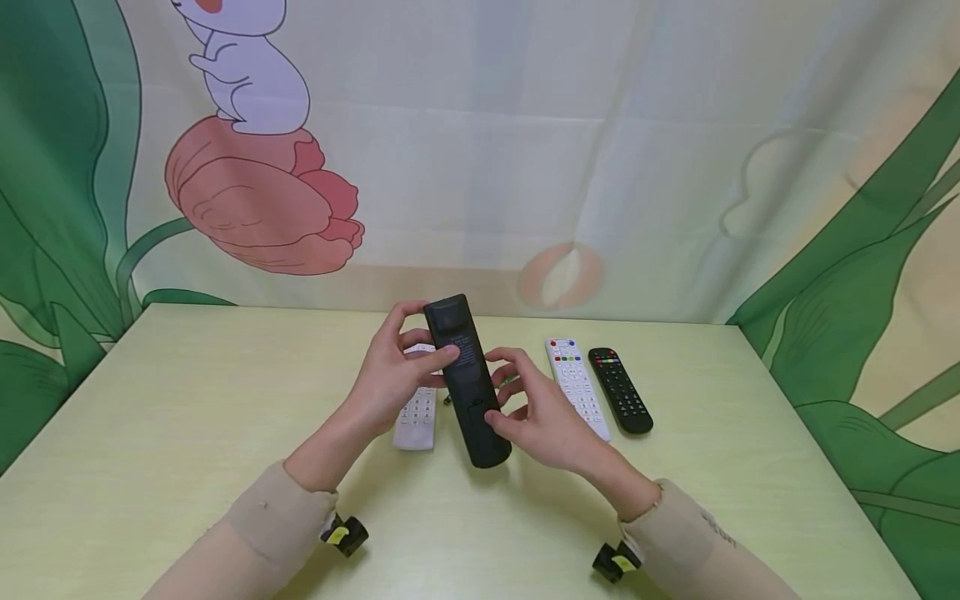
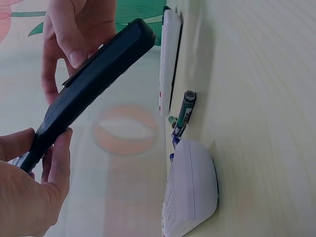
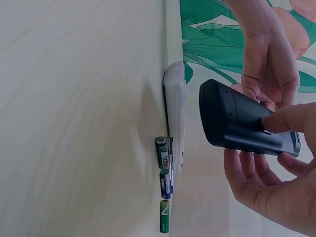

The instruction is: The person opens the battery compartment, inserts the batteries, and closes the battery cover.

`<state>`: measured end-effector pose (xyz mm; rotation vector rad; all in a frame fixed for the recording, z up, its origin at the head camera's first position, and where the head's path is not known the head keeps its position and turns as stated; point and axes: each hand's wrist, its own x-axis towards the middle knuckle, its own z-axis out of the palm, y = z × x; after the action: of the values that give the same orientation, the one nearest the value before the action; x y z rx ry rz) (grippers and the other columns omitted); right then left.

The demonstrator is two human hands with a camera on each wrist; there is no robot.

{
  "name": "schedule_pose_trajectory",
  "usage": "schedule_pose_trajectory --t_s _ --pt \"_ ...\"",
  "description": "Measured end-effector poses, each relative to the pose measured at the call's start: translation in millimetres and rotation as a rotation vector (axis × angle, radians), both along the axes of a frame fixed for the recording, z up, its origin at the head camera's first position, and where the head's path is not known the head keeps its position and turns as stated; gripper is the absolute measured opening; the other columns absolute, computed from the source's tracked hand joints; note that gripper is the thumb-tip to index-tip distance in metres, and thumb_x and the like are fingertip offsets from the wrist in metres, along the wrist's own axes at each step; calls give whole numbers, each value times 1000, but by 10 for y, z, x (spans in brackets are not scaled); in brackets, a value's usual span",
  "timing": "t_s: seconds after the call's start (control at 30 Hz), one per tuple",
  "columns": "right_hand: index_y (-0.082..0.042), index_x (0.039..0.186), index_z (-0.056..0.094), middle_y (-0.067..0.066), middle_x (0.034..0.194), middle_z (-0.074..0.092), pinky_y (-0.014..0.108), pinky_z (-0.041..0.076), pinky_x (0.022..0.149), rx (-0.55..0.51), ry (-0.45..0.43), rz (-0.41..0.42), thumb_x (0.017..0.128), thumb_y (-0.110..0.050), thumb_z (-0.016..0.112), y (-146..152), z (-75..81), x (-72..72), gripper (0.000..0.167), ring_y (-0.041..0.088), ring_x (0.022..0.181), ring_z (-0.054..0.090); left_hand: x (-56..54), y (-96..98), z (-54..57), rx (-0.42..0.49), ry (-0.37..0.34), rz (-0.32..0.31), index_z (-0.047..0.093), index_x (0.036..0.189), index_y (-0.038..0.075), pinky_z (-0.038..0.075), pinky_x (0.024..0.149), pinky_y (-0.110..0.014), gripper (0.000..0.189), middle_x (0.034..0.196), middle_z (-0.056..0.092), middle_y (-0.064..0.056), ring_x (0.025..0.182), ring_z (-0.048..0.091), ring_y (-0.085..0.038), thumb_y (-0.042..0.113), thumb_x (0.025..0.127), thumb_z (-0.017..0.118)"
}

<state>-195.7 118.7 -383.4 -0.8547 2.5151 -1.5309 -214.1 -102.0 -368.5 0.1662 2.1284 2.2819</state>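
Note:
A black remote control point(image 1: 467, 383) is held above the table, its back with a printed label turned toward me. My left hand point(image 1: 386, 379) grips its upper end, thumb across the back. The thumb of my right hand point(image 1: 551, 421) presses on the battery cover point(image 1: 480, 417) near the lower end, with the fingers at the remote's edge and underside. In the left wrist view, a thin edge of the cover stands slightly proud of the back. Behind the held remote lies a white remote point(image 1: 415, 427), partly covered by my left hand.
Several batteries point(image 3: 163, 154) lie on the table behind the held remote, mostly hidden in the head view. To the right are another white remote point(image 1: 573, 375) and a second black remote point(image 1: 621, 392). A printed curtain point(image 1: 480, 167) hangs along the table's far edge.

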Motion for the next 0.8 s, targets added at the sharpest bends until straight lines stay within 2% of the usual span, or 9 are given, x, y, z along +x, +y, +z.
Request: schedule_pose_trajectory --t_s 0.43,0.63,0.8 --pt "-12 143 46 11 111 55 36 59 73 -13 10 -17 89 3 71 -7 -4 -1 61 24 95 61 -5 10 2 2 -5 11 39 148 14 63 77 -44 67 111 62 -21 92 72 -27 -1 93 74" --pt "-8 135 51 10 112 57 35 59 75 6 8 -33 90 2 72 -8 -4 -1 51 23 97 61 -7 -13 -11 -12 -3 20 40 147 14 63 76 -44 66 111 62 -22 91 72 -28 0 93 74" --pt "-5 132 53 9 110 58 34 60 72 20 44 -33 88 1 76 -4 -19 -5 50 23 95 61 -18 -33 -12 4 4 32 40 147 15 63 76 -44 64 110 61 -21 89 72 -27 0 94 73"
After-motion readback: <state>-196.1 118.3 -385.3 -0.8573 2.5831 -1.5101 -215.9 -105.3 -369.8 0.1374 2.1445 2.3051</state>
